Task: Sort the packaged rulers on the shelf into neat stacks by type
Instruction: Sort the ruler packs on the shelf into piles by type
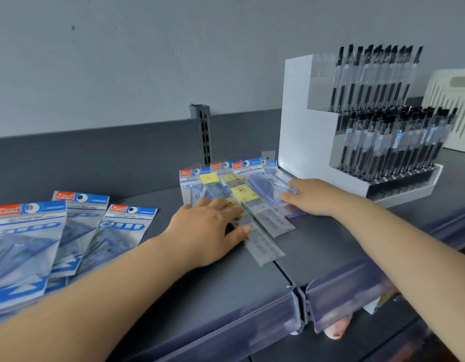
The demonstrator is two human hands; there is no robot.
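Note:
A mixed pile of packaged rulers lies mid-shelf: blue-headed geometric set packs (248, 167) at the back, with clear straight rulers (262, 239) bearing yellow labels fanned over them toward the shelf front. My left hand (208, 228) lies flat on the pile's left side, fingers straight, thumb against a clear ruler. My right hand (308, 197) rests on the pile's right side, fingertips touching a blue pack; its finger ends are partly hidden. At the left, three more geometric set packs (27, 241) lie overlapping.
A white tiered display of black pens (377, 126) stands just right of the pile. A cream slatted basket (450, 100) sits behind it. The dark grey shelf (200, 291) has a back panel, an upright post (204, 131), and a price rail along its front edge.

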